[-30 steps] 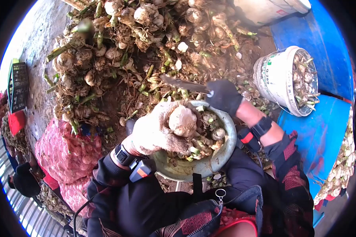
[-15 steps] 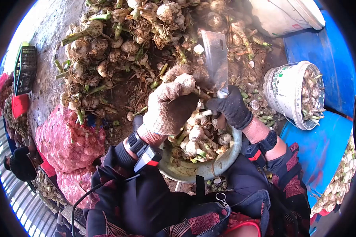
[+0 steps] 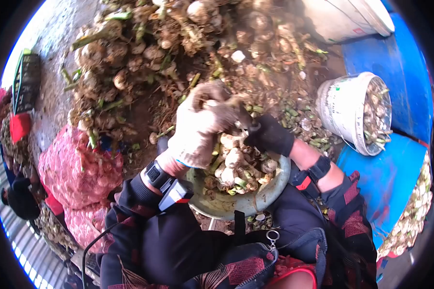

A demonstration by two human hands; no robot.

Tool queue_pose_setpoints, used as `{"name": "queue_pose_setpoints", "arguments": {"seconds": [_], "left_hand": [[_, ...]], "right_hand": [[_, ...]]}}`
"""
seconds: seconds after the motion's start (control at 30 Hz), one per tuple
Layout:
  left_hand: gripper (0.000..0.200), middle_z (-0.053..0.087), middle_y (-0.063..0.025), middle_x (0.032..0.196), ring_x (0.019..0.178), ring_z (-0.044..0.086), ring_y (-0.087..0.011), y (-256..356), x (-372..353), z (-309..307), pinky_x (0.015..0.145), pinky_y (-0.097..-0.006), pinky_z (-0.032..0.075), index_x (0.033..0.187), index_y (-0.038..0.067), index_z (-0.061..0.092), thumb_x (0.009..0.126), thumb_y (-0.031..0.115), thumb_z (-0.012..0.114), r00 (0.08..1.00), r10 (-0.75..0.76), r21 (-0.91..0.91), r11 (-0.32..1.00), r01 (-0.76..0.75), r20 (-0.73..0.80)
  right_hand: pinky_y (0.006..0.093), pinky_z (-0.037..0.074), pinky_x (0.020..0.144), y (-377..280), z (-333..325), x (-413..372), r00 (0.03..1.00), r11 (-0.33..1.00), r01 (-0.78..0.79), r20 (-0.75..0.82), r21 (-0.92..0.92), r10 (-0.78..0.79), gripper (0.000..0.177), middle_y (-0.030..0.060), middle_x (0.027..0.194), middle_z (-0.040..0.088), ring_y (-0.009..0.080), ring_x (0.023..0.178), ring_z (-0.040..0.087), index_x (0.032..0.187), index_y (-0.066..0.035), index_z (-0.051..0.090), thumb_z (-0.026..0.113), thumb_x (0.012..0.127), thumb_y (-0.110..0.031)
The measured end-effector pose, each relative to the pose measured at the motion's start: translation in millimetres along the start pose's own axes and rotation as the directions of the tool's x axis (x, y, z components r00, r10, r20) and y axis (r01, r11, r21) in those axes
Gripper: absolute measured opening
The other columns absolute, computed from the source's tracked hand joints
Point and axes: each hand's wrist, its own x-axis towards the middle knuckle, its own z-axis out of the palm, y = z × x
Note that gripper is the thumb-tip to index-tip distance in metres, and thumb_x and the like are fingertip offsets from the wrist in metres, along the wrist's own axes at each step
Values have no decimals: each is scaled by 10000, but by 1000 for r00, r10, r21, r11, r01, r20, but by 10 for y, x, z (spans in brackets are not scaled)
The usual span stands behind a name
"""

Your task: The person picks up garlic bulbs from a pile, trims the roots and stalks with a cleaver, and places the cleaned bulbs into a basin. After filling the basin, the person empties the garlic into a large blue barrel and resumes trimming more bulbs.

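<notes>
While the left hand (image 3: 194, 127) in its pale glove has its fingers curled round what looks like a garlic bulb (image 3: 210, 103), pretty blurry tbh, the dark-gloved right hand (image 3: 272, 135) is clenched right beside it, and I can't tell what's in that one. Just below the grip there's a basin (image 3: 282, 180) with trimmed garlic (image 3: 234, 166) in it, plus a white bucket (image 3: 340, 108) off to the right and a pink net bag (image 3: 79, 168) down to the left.

Pale garlic bulbs (image 3: 234, 158) heaped in round basin (image 3: 284, 177); held bulb (image 3: 210, 103) blurred, probably pale.
</notes>
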Motion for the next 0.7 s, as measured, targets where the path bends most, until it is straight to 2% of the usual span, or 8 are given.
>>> {"name": "queue_pose_setpoints", "arguments": {"seconds": [0.07, 0.1, 0.17, 0.23, 0.37, 0.57, 0.67, 0.7], "left_hand": [[272, 582, -74, 896, 808, 597, -182, 45, -27, -208, 645, -298, 505, 943, 16, 533, 728, 65, 692, 916, -193, 315, 946, 78, 353], [316, 585, -86, 933, 812, 589, -169, 131, -54, -191, 680, -296, 492, 969, 7, 548, 716, 93, 715, 808, -393, 537, 836, 115, 439], [381, 606, -81, 889, 837, 561, -145, -32, 72, -524, 723, -303, 468, 996, -14, 552, 694, 149, 720, 650, -120, 514, 723, -461, 751], [492, 607, -147, 973, 851, 601, -255, 120, -9, -930, 775, -332, 481, 1065, 4, 562, 697, 308, 682, 920, -242, 591, 806, 13, 309], [442, 595, -256, 992, 937, 582, -375, 33, -6, -1789, 832, -392, 474, 1063, 5, 563, 677, 215, 607, 940, 138, 882, -327, 340, -311], [372, 619, -239, 930, 904, 596, -368, -318, -59, -2410, 781, -389, 481, 984, -1, 587, 646, 153, 597, 873, 229, 885, -79, 458, -431], [334, 583, -35, 722, 651, 538, -122, -126, -142, -2273, 574, -259, 449, 953, -11, 591, 636, 86, 632, 864, -8, 696, 587, 412, -504], [247, 576, -44, 708, 644, 546, -135, -85, -170, -2396, 570, -258, 449, 898, -8, 596, 658, 49, 604, 980, 169, 972, 223, 67, -107]], "right_hand": [[291, 427, 458, 218, 29, -11, 970, 969, 245, 18, -38, -244, 187, 53, 571, 574, 128, 496, 556, 737, -16, 591, 696, 691, -164], [264, 406, 413, 128, -87, 67, 595, 488, 763, 166, -425, -786, 170, 41, 572, 571, 116, 454, 534, 728, -8, 591, 696, 689, -136], [262, 412, 409, -106, -101, -86, 971, 960, -174, -123, 221, 204, 164, 35, 567, 562, 113, 439, 519, 711, 1, 590, 702, 679, -115], [259, 419, 416, -196, -210, -162, 960, 914, -188, -128, 359, 248, 157, 46, 563, 560, 113, 434, 511, 694, -7, 589, 707, 665, -105], [260, 416, 476, -15, -236, -143, 961, 936, -114, -203, 334, 190, 141, 7, 601, 566, 100, 503, 509, 666, -39, 584, 714, 630, -81], [290, 435, 519, -43, -223, -138, 977, 961, -111, -151, 253, 152, 190, 26, 622, 580, 110, 554, 533, 703, -10, 605, 732, 617, -123], [263, 406, 441, -235, -289, -221, 976, 935, -148, -108, 322, 192, 194, 34, 613, 580, 91, 462, 501, 690, -13, 597, 731, 637, -143], [259, 400, 438, -115, -309, -211, 972, 952, -183, -101, 244, 213, 184, 28, 596, 573, 94, 464, 502, 674, -13, 595, 716, 653, -150]]}}
